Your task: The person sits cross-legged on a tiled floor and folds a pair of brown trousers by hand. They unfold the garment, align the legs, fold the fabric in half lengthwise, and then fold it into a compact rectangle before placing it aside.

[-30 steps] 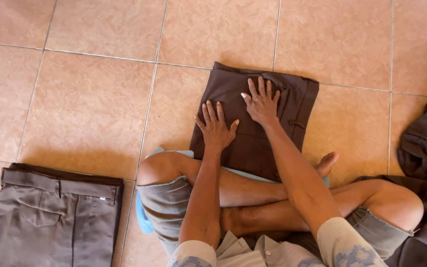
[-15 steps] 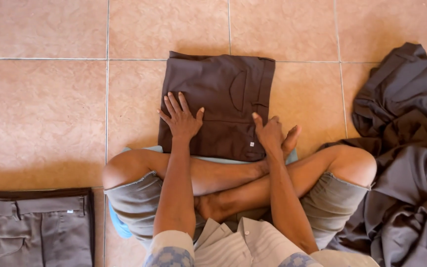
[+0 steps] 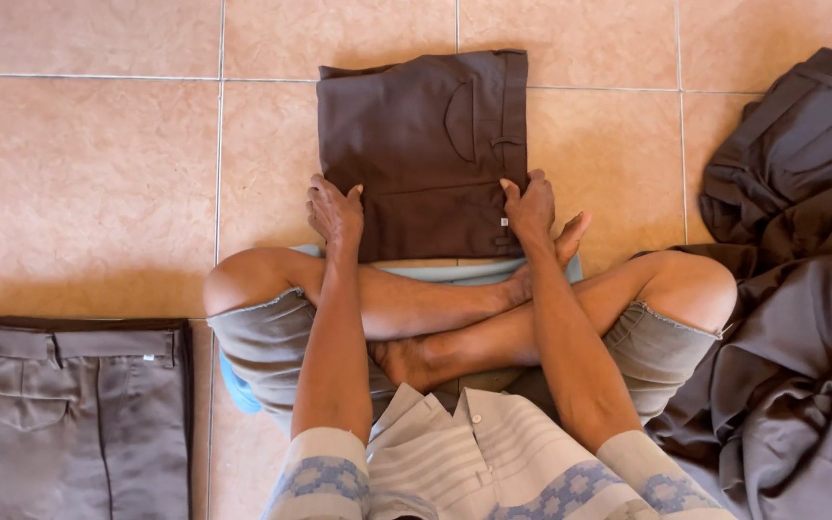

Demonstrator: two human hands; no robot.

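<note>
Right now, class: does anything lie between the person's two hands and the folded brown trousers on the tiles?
Nothing visible does. The left hand rests on the near left corner of the folded brown trousers and the right hand on the near right corner. Both touch the cloth directly, just beyond the crossed legs.

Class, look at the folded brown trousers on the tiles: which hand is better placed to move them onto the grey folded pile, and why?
Probably the left hand. It grips the folded brown trousers' left edge, the side where the grey pile lies; the right hand holds the far edge.
</note>
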